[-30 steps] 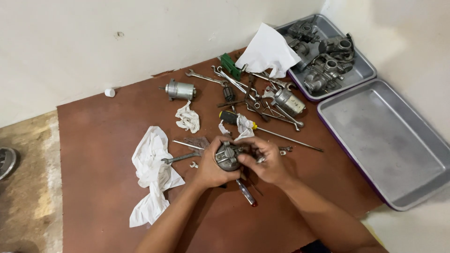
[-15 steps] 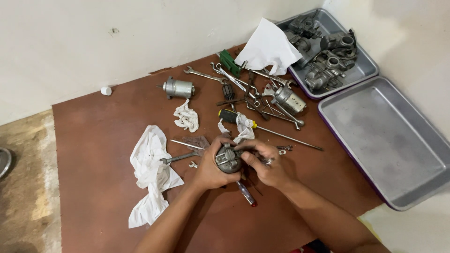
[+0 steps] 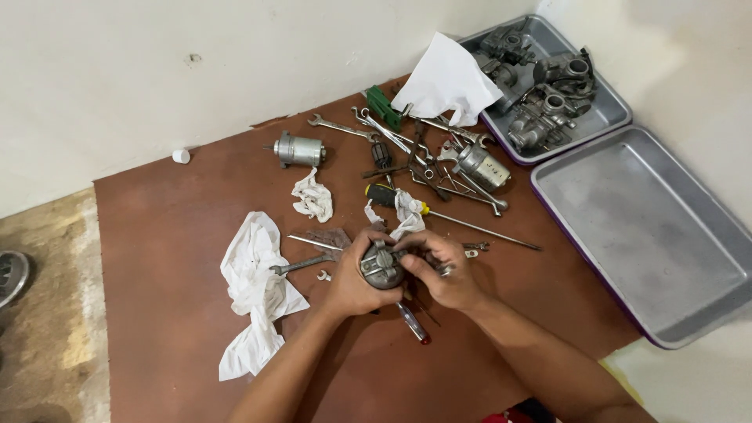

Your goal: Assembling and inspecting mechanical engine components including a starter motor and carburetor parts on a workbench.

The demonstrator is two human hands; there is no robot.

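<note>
Both of my hands are closed around a small round grey metal part (image 3: 381,266), held low over the brown board (image 3: 157,235) near its middle. My left hand (image 3: 352,276) cups it from the left and below. My right hand (image 3: 440,268) grips it from the right, fingers laid over its top. A red-handled tool (image 3: 413,323) lies on the board just under my hands. A white rag (image 3: 254,290) is spread to the left, with a wrench (image 3: 301,265) beside it.
Wrenches, a long screwdriver (image 3: 450,219), a small motor (image 3: 300,149), a metal cylinder (image 3: 479,164) and crumpled rags (image 3: 313,196) litter the far half of the board. A grey tray (image 3: 654,227) lies at right. Behind it another tray (image 3: 607,117) holds several carburettor parts. White paper (image 3: 446,78).
My hands have stayed on the metal part with only slight shifts of the fingers. The view has drifted a little; nothing on the board has moved.
</note>
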